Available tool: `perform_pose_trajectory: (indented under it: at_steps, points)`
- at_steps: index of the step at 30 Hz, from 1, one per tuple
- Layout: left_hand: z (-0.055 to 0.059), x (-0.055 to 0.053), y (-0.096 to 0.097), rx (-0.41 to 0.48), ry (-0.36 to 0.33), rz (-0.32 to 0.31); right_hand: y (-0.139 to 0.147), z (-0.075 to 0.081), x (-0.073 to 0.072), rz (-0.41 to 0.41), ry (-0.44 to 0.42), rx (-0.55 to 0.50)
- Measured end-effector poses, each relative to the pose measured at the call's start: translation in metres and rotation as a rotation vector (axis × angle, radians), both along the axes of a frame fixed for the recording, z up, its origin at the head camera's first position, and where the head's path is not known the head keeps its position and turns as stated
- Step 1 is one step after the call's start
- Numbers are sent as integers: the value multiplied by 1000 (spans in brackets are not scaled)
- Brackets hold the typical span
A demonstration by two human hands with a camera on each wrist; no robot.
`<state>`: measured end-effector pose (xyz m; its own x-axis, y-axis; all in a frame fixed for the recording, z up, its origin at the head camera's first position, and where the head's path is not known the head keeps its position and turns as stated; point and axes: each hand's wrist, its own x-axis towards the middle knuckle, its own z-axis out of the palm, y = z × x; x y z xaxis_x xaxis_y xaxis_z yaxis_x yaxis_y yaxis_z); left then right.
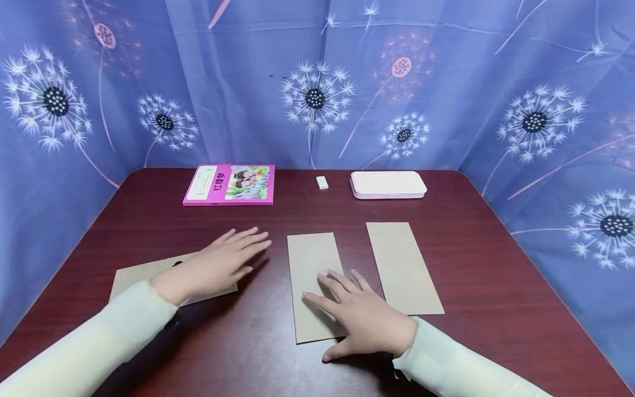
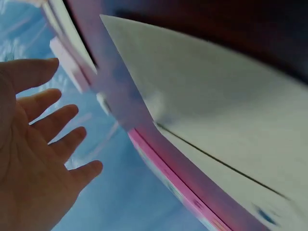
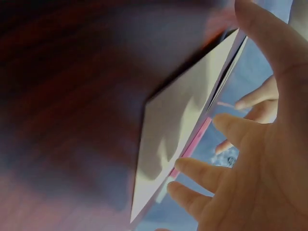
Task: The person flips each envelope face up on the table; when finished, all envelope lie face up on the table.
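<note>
Flat, tan rectangular pieces that look like cardboard lie on the table: one at the left, one in the middle, one at the right. My left hand hovers over the left piece with its fingers spread and palm bare. That piece shows a thin dark line and a small dark mark in the left wrist view; the forearm hides part of it. My right hand has its fingers spread over the lower right of the middle piece, and its palm holds nothing.
A pink picture book lies at the back left of the dark red table. A small white eraser-like block and a pale, rounded case sit along the back edge. A blue dandelion-print curtain surrounds the table's back and sides.
</note>
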<state>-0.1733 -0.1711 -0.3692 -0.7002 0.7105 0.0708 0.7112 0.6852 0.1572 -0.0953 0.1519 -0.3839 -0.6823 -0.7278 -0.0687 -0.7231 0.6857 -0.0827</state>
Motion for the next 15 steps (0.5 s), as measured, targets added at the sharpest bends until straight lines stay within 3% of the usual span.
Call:
perform_pose_trajectory:
  at_steps: [8,15]
  points:
    - [-13,-28,42,-136,-11,-109,11,-3,3,-19,7,-15]
    - [-19,-33,59,-205,-36,-146,15,-7,4,-7,74,-17]
